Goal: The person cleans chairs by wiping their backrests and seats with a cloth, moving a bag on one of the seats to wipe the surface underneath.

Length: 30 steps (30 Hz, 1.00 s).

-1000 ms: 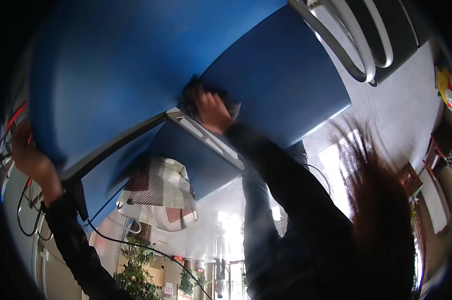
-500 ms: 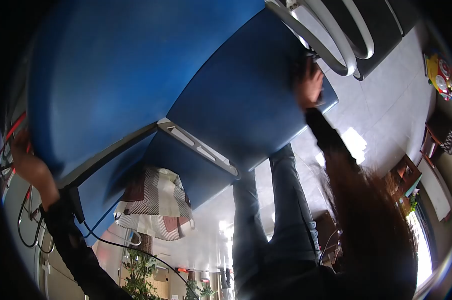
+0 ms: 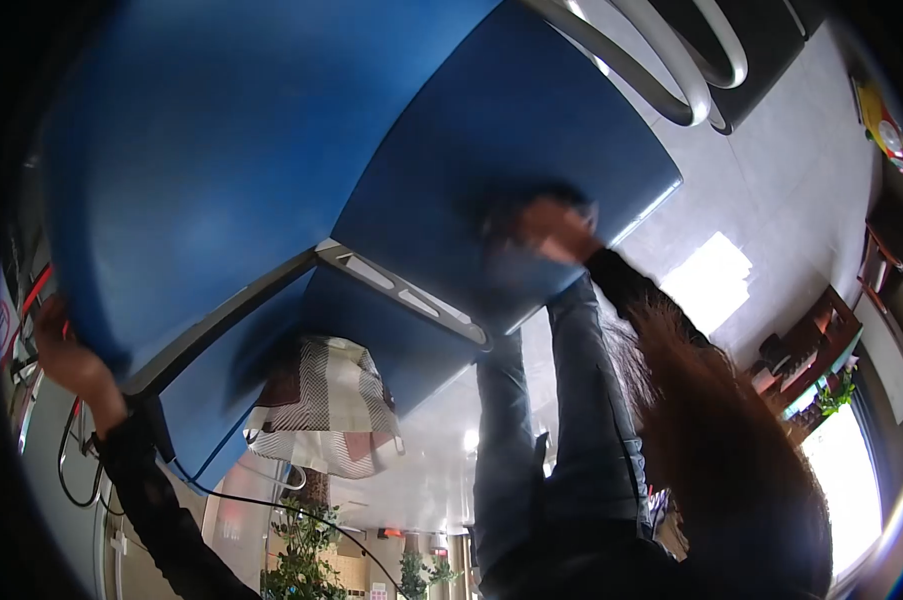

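A large blue padded panel (image 3: 211,150) fills the upper left, joined to a darker blue padded section (image 3: 471,120) beside it. At the far left my left hand (image 3: 71,355) is closed around the outer edge of the large panel; its fingertips are partly hidden. My right hand (image 3: 556,230) is over the darker section, close to its surface and smeared by motion. Something dark and blurred is under its fingers, and I cannot make out what it is. A grey bracket with slots (image 3: 401,295) runs along the joint between the padded parts.
A checkered cloth (image 3: 326,410) hangs below the pads beside a black cable (image 3: 261,500). Curved metal tubes (image 3: 671,70) stand at the upper right. A potted plant (image 3: 301,550) is at the bottom. Wooden furniture (image 3: 811,350) and a colourful toy (image 3: 883,130) are along the right.
My right hand has moved left and down across the darker pad, from its outer edge near the tubes toward the middle. My left hand stays at the panel's edge; the view has shifted slightly.
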Tool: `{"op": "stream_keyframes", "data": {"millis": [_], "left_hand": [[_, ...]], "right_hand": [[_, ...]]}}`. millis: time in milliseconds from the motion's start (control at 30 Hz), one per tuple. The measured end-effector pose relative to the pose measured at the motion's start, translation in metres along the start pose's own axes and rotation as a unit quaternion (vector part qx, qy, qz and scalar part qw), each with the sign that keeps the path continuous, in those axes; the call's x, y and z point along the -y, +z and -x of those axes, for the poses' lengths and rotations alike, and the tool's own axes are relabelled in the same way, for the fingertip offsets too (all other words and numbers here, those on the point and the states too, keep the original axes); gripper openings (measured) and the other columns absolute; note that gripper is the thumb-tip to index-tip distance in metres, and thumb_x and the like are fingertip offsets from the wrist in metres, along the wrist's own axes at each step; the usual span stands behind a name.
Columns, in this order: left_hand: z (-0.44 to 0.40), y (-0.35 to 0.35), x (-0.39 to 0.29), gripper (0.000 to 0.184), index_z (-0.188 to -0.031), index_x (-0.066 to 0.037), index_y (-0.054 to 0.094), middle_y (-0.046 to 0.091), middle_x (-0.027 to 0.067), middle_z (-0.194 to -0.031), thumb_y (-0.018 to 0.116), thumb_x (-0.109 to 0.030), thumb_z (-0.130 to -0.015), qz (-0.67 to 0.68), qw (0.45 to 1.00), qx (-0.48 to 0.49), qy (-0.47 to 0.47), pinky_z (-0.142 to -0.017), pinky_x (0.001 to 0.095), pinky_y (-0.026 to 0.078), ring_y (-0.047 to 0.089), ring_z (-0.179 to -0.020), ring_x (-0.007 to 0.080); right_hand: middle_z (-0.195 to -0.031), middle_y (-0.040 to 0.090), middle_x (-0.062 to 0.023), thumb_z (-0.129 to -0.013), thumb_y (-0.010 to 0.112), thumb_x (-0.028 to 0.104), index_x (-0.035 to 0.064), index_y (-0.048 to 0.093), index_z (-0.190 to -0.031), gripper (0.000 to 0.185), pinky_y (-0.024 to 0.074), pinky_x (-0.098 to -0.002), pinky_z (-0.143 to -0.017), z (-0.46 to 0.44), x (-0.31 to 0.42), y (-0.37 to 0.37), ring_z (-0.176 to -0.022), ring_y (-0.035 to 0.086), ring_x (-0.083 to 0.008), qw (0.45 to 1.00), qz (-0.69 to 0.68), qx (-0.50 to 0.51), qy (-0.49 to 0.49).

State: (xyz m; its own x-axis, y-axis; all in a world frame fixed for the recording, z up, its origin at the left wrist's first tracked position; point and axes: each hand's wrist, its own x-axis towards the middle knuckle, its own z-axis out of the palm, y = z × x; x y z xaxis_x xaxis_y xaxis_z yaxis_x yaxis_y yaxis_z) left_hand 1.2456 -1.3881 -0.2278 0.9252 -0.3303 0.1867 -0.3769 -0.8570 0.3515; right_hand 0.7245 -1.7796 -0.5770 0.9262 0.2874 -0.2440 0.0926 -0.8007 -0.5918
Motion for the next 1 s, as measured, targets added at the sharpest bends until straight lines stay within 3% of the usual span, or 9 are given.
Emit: {"op": "stream_keyframes", "data": {"millis": [33, 133, 267, 400, 467, 600, 733, 933, 1000], "left_hand": [[-0.001, 0.000, -0.003, 0.035, -0.118, 0.005, 0.057, 0.065, 0.0163, -0.111, 0.040, -0.015, -0.094, 0.026, 0.999, -0.007, -0.030, -0.091, 0.0362, 0.049, 0.063, -0.103, 0.0255], [-0.005, 0.002, 0.000, 0.033, -0.118, 0.005, 0.057, 0.064, 0.0168, -0.112, 0.042, -0.010, -0.092, 0.038, 0.998, -0.015, -0.044, -0.088, 0.0362, 0.051, 0.063, -0.102, 0.0264], [0.004, 0.001, -0.011, 0.033, -0.118, 0.004, 0.057, 0.064, 0.0168, -0.112, 0.041, -0.007, -0.092, -0.058, 0.998, -0.002, 0.031, -0.087, 0.0363, 0.051, 0.063, -0.101, 0.0272], [-0.002, 0.001, 0.006, 0.032, -0.116, 0.002, 0.059, 0.064, 0.0156, -0.111, 0.039, -0.006, -0.092, 0.012, 0.999, 0.003, -0.036, -0.087, 0.0365, 0.051, 0.062, -0.102, 0.0266], [-0.002, 0.003, -0.009, 0.032, -0.115, 0.002, 0.058, 0.064, 0.0142, -0.110, 0.038, -0.009, -0.093, 0.033, 0.997, -0.010, -0.069, -0.088, 0.0359, 0.049, 0.062, -0.101, 0.0250], [0.002, 0.009, -0.027, 0.034, -0.115, 0.002, 0.058, 0.064, 0.0131, -0.108, 0.037, -0.014, -0.094, 0.025, 0.996, -0.015, -0.078, -0.088, 0.0349, 0.048, 0.061, -0.101, 0.0237], [0.004, 0.014, -0.034, 0.036, -0.115, 0.000, 0.059, 0.064, 0.0122, -0.107, 0.036, -0.019, -0.095, 0.046, 0.993, -0.037, -0.100, -0.087, 0.0339, 0.047, 0.060, -0.101, 0.0231], [0.005, 0.019, -0.045, 0.036, -0.112, -0.001, 0.060, 0.065, 0.0102, -0.103, 0.035, -0.019, -0.094, 0.049, 0.990, -0.051, -0.123, -0.083, 0.0327, 0.047, 0.061, -0.096, 0.0210], [0.008, 0.019, -0.053, 0.035, -0.109, -0.001, 0.062, 0.065, 0.0096, -0.101, 0.035, -0.019, -0.094, 0.050, 0.991, -0.054, -0.115, -0.081, 0.0315, 0.047, 0.061, -0.094, 0.0198]], "right_hand": [[-0.122, 0.053, -0.0088, -0.085, 0.060, 0.021, 0.0200, 0.051, -0.135, 0.051, 0.0503, -0.0401, -0.084, -0.004, -0.019, -0.045, -0.101, 0.056, -0.0254, 0.994, 0.063, 0.031, 0.079], [-0.117, 0.053, -0.0105, -0.081, 0.062, 0.015, 0.0193, 0.053, -0.132, 0.051, 0.0496, -0.0404, -0.084, -0.031, -0.049, -0.085, -0.098, 0.056, -0.0280, 0.958, 0.114, -0.209, 0.157], [-0.100, 0.055, -0.0077, -0.078, 0.059, 0.011, 0.0159, 0.056, -0.129, 0.051, 0.0481, -0.0382, -0.079, -0.091, -0.001, -0.045, -0.092, 0.056, -0.0281, 0.874, 0.098, -0.338, 0.335], [-0.098, 0.055, -0.0067, -0.084, 0.052, 0.016, 0.0098, 0.057, -0.122, 0.039, 0.0484, -0.0384, -0.080, -0.068, 0.108, 0.029, -0.091, 0.057, -0.0252, 0.990, 0.081, -0.118, 0.011], [-0.100, 0.055, -0.0059, -0.085, 0.052, 0.020, 0.0119, 0.057, -0.122, 0.039, 0.0487, -0.0385, -0.083, -0.070, 0.099, 0.049, -0.093, 0.057, -0.0242, 0.992, 0.110, -0.040, -0.036], [-0.105, 0.055, -0.0073, -0.083, 0.059, 0.026, 0.0164, 0.057, -0.123, 0.042, 0.0535, -0.0385, -0.081, -0.079, 0.018, -0.047, -0.102, 0.057, -0.0239, 0.990, 0.001, -0.121, 0.066], [-0.110, 0.053, -0.0094, -0.077, 0.062, 0.016, 0.0159, 0.055, -0.127, 0.050, 0.0563, -0.0374, -0.065, -0.093, -0.088, -0.127, -0.098, 0.058, -0.0272, 0.933, 0.166, -0.233, 0.217], [-0.130, 0.049, -0.0196, -0.086, 0.050, 0.013, 0.0116, 0.048, -0.135, 0.049, 0.0555, -0.0448, -0.073, -0.079, 0.025, -0.006, -0.107, 0.059, -0.0356, 0.943, 0.089, -0.167, 0.274], [-0.112, 0.053, -0.0151, -0.087, 0.053, 0.025, 0.0083, 0.052, -0.124, 0.040, 0.0537, -0.0381, -0.081, -0.071, 0.099, 0.015, -0.099, 0.058, -0.0273, 0.919, -0.289, -0.010, 0.267]]}}
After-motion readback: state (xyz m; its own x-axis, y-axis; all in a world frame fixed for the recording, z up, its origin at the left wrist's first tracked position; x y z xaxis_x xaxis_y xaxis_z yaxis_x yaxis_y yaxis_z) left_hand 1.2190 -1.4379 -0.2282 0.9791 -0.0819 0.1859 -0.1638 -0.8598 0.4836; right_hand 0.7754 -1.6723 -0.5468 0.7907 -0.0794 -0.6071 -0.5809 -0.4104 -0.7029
